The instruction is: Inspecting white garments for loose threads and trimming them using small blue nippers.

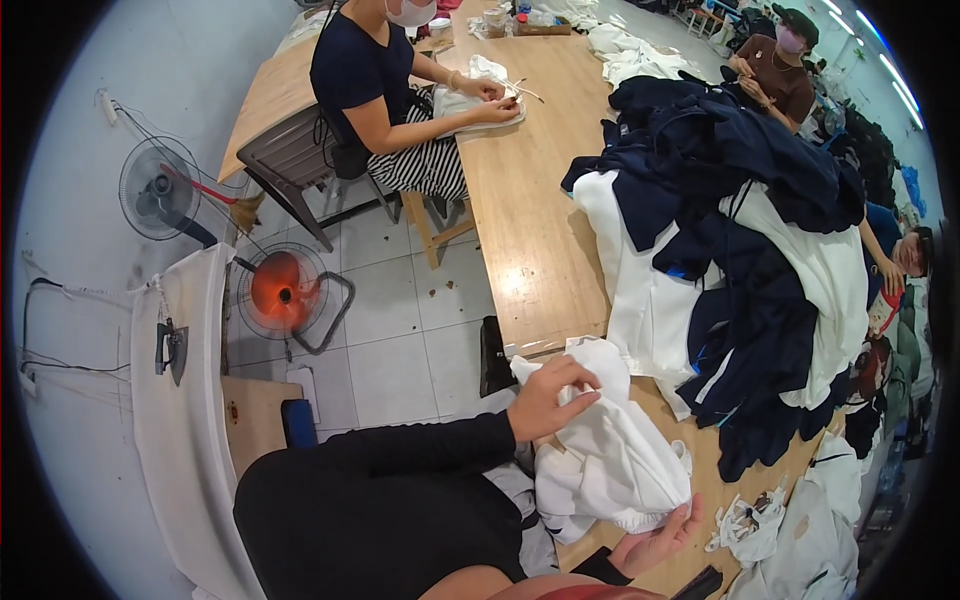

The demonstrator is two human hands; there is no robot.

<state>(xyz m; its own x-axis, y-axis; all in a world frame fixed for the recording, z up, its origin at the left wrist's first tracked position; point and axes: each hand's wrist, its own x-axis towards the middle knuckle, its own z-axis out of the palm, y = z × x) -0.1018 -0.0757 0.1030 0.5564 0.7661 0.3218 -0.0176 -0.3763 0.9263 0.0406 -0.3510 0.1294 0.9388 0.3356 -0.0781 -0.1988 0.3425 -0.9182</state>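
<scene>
A white garment [610, 450], bunched and folded, lies at the near edge of the wooden table, in front of me. Above its upper left part is my left hand [550, 398], with bent fingers and the thumb close to the fingertips, as in a pinch. Anything between those fingertips is too small to make out. My right hand [655, 540] grips the gathered lower right edge of the garment between thumb and fingers. Beyond it rises a large heap of navy garments [740, 280] mixed with white garments [640, 290].
The wooden table [530, 250] runs away from me. A co-worker [370, 90] sits at its left side, handling white cloth. Other people are on the right. White scraps [750, 525] lie near my right hand. Left are two fans [285, 290] and an iron [172, 350] on a covered board.
</scene>
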